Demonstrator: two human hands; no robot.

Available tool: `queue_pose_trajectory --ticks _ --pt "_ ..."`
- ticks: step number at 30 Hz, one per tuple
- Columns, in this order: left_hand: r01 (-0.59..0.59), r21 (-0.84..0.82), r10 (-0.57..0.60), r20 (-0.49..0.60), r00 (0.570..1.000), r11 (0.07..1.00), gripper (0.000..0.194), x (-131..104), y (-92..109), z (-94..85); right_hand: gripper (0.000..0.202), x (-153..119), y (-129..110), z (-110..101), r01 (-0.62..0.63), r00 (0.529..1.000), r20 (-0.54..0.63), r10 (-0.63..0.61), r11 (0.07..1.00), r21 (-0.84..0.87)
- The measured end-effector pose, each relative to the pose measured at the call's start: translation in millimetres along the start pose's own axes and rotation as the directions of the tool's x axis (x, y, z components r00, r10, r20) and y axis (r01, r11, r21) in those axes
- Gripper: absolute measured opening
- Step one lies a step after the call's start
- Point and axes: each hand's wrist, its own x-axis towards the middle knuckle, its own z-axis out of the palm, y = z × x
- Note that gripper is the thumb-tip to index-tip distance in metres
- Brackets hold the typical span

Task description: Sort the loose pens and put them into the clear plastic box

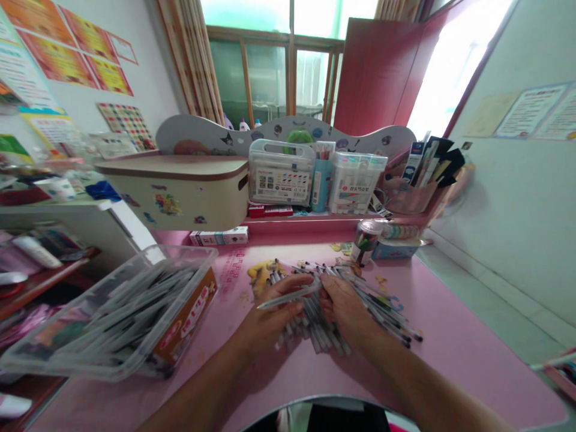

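A clear pen barrel [284, 298] slants across the fingers of my left hand [272, 312], its pointed end out to the left. Thumb and fingers close around it from both sides. At its other end, my right hand [339, 300] pinches with its fingers together; just what lies between those fingertips is partly hidden. Beneath and between both hands, many pens [321, 336] lie in a loose heap on the pink desk. More pens with dark tips [391, 321] fan out to the right of my right hand.
On the left a clear plastic box [112, 369] holds many more pens. A lidded cream bin [198, 195], marker cases [282, 177] and a pen holder [407, 195] line the back shelf. Below it stand a clear jar [365, 243] and a blue box [396, 249]. The desk edge [310, 398] curves inward near me.
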Motion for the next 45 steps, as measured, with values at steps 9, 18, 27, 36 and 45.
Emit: queue_pose_trajectory --ticks 9,18,27,36,45 --pt "0.006 -0.163 -0.037 -0.189 0.981 0.987 0.033 4.2 -6.2 7.7 0.045 -5.9 7.9 0.9 0.151 0.988 0.005 -0.153 0.967 -0.206" --pt "0.031 -0.198 -0.075 -0.219 0.973 0.980 0.041 6.9 -7.8 3.9 0.052 -5.2 5.4 0.2 0.129 0.992 0.021 -0.128 0.955 -0.269" --pt "0.022 -0.167 -0.064 -0.251 0.966 0.986 0.042 7.1 -4.5 5.2 0.041 -8.1 1.6 4.2 0.058 0.997 0.053 -0.052 0.993 -0.105" --pt "0.012 -0.119 -0.047 -0.295 0.954 0.993 0.040 5.7 -4.0 5.0 0.041 -9.4 -1.0 4.9 0.085 0.995 0.068 -0.079 0.993 -0.087" --pt "0.004 -0.107 -0.039 -0.328 0.944 0.994 0.038 6.4 -1.6 7.0 0.039 -7.3 2.6 4.2 0.066 0.996 0.072 -0.058 0.990 -0.122"
